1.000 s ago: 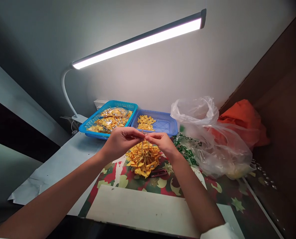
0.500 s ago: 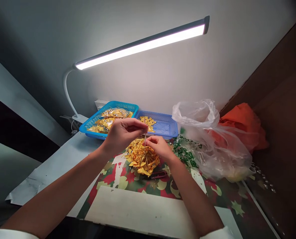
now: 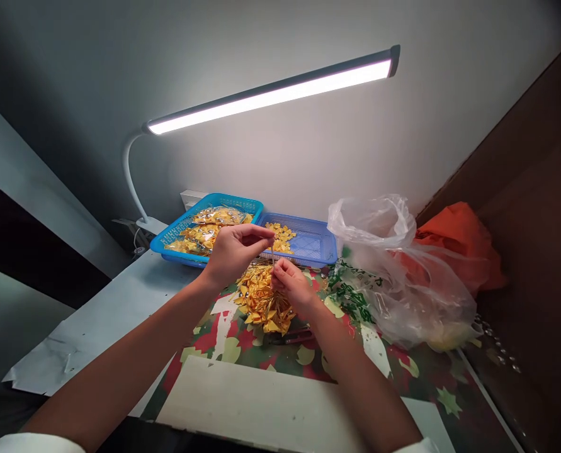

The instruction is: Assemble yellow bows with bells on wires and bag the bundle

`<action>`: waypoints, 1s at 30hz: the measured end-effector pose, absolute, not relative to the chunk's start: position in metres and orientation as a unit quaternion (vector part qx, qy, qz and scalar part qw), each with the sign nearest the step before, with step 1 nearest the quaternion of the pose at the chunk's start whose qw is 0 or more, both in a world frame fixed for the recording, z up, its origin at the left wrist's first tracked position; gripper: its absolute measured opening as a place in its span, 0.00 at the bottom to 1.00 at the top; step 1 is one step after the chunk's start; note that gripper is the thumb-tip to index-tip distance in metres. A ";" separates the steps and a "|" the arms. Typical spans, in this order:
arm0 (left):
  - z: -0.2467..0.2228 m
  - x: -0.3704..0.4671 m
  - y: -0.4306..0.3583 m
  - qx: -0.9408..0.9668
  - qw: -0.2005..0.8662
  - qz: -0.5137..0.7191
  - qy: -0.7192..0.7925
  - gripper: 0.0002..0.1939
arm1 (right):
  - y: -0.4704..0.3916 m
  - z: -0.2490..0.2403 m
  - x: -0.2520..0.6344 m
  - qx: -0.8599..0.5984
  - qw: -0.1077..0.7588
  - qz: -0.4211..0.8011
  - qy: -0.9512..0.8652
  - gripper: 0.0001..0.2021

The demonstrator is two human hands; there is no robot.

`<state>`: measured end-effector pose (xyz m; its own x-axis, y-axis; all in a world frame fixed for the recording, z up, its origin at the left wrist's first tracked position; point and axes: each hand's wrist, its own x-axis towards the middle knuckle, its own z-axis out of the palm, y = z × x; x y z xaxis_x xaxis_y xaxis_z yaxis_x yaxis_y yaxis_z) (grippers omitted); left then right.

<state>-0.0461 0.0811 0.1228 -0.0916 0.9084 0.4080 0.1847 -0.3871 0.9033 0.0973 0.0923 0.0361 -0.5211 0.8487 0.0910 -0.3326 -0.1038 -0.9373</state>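
My left hand (image 3: 235, 251) is raised above a heap of gold-yellow folded paper pieces (image 3: 261, 302) and pinches the top of a thin gold string (image 3: 273, 255). Just below and to the right, my right hand (image 3: 290, 284) has its fingers closed on the lower part of the same string, right over the heap. The string runs nearly upright between the two hands. The heap lies on a red and green patterned sheet (image 3: 308, 358).
Two blue trays (image 3: 318, 242) with yellow pieces stand behind the hands. A clear plastic bag (image 3: 403, 277) and an orange bag (image 3: 459, 239) lie to the right. A lit desk lamp (image 3: 271, 94) hangs overhead. A white board (image 3: 271, 409) lies at the near edge, small scissors (image 3: 289, 336) by the heap.
My left hand has risen while my right hand has dropped toward the heap, so the string now stretches between them. The view has tilted slightly.
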 end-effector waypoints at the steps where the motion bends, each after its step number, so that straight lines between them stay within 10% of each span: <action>1: 0.121 -0.048 0.081 0.591 0.313 0.586 0.458 0.07 | 0.092 0.036 0.097 -0.249 0.424 0.697 -0.522 0.24; 30: 0.012 -0.089 0.062 0.643 0.131 0.387 0.648 0.22 | 0.096 0.043 0.118 -0.269 0.425 0.688 -0.523 0.23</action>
<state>-0.0894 0.0620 0.0118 -0.1398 0.9348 0.3266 0.7315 -0.1248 0.6703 0.1179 0.0957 0.0426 -0.4938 0.8664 0.0741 -0.3032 -0.0916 -0.9485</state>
